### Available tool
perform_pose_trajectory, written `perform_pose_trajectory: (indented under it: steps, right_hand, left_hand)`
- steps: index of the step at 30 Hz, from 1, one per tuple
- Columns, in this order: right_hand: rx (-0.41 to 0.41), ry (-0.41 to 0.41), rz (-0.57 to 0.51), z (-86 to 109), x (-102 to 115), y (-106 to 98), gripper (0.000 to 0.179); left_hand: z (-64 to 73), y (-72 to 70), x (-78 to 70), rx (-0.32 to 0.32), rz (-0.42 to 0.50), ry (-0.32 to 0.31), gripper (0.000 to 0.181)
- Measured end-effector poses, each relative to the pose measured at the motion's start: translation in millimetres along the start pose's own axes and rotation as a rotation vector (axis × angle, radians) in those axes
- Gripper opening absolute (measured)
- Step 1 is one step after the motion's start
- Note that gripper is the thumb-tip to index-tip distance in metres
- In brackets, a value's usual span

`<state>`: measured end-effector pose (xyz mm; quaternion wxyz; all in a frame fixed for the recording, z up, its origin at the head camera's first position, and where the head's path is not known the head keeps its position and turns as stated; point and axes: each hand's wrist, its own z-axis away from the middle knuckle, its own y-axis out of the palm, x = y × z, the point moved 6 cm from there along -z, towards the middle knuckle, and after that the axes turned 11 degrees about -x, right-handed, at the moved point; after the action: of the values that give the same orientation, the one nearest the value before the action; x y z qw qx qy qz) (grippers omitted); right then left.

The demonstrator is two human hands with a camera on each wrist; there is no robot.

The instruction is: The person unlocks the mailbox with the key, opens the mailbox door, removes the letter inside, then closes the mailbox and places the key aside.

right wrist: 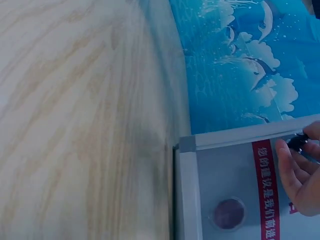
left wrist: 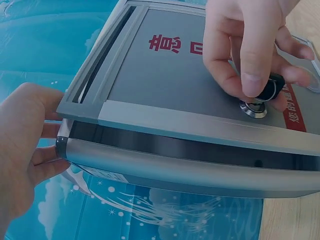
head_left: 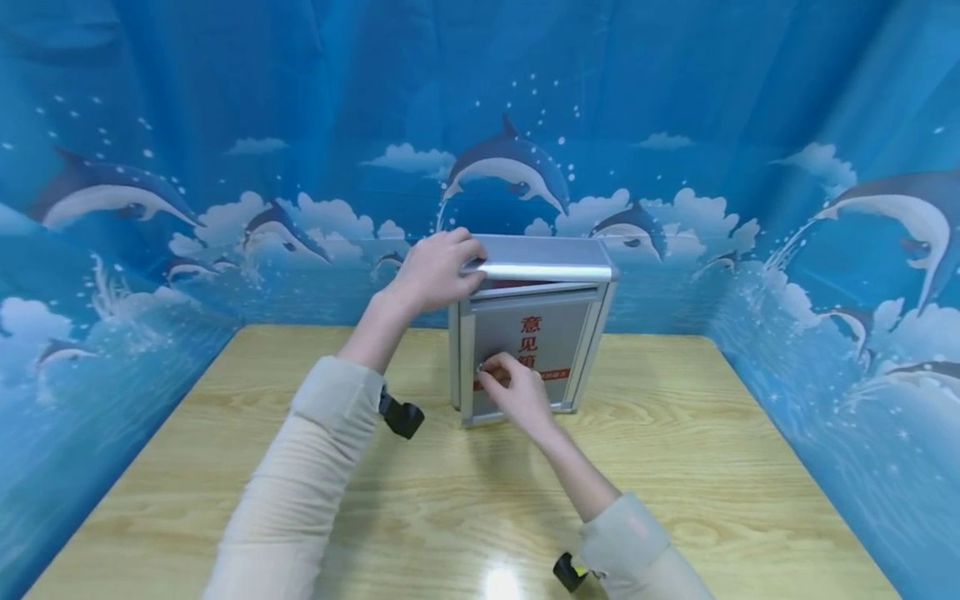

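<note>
A silver-grey metal suggestion box (head_left: 577, 321) with red Chinese characters stands upright on the table. Its front door (left wrist: 165, 75) sits slightly ajar, with a dark gap along the lock side in the left wrist view. My left hand (head_left: 438, 271) grips the box's top left corner, fingers over the top edge. With thumb and fingers my right hand (head_left: 517, 396) pinches a black-headed key (left wrist: 272, 86) at the round chrome lock (left wrist: 254, 111) of the door. The key's blade is mostly hidden. In the right wrist view, the key's dark head (right wrist: 298, 142) shows between the fingertips.
The box stands on a light wood-grain table (head_left: 420, 508). A blue curtain (head_left: 337, 100) with dolphins hangs close behind the box and along both sides. A round clear disc (right wrist: 229, 214) lies on the door below the red strip. Black wrist mounts (head_left: 402, 417) protrude from the sleeves.
</note>
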<state>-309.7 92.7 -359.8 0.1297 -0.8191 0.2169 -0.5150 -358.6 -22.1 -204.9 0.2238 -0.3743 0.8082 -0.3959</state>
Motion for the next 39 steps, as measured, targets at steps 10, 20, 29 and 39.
perform_pose_trajectory:
  steps: [10,20,29,39]
  right_hand:
    - [0.196,0.012,-0.067,4.4,-2,-9,0.014]
    - [0.326,-0.033,-0.082,9.5,-4,-18,0.019]
    - [0.437,-0.016,-0.114,19.3,-7,-31,0.020]
    - [0.519,-0.002,-0.192,30.8,-14,-48,0.022]
  left_hand:
    - [-0.9,-1.4,-0.1,-0.003,0.019,-0.010,0.029]
    - [1.6,1.6,-0.5,0.001,0.039,-0.022,0.028]
    - [2.8,0.8,-1.9,-0.009,0.025,0.006,0.027]
    - [5.4,-0.9,-1.7,-0.009,0.053,0.002,0.027]
